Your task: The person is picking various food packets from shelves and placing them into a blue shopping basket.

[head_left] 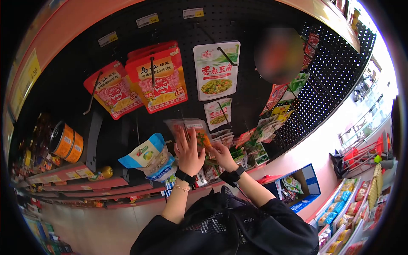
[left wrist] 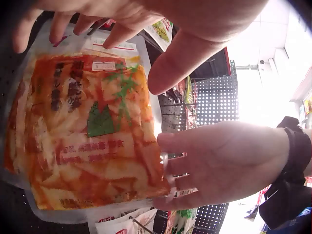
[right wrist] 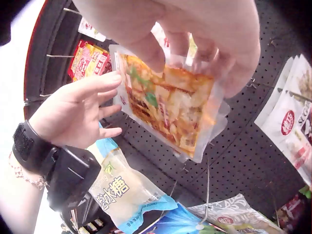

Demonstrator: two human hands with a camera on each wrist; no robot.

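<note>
A clear pouch of orange-red pickled vegetables (left wrist: pixel 97 141), with a green leaf print and a small price label, hangs low on the pegboard. More pouches of the kind lie behind it in the left wrist view. My left hand (head_left: pixel 189 151) is raised at its face, fingers spread and mostly straight. From the other side, my right hand (head_left: pixel 225 156) touches the pouch's edge with extended fingers, palm visible in the left wrist view. In the right wrist view, that hand arches over the pouch's upper edge, and left fingertips lie at the near side edge.
Red pickle pouches (head_left: pixel 161 80) and a white-green pouch (head_left: pixel 216 70) hang on metal hooks above. A blue-and-white rock sugar bag (head_left: pixel 148 155) stands left of the hands. Orange-labelled cans (head_left: pixel 68 142) are farther left. A blue carton (head_left: pixel 308 187) sits at lower right.
</note>
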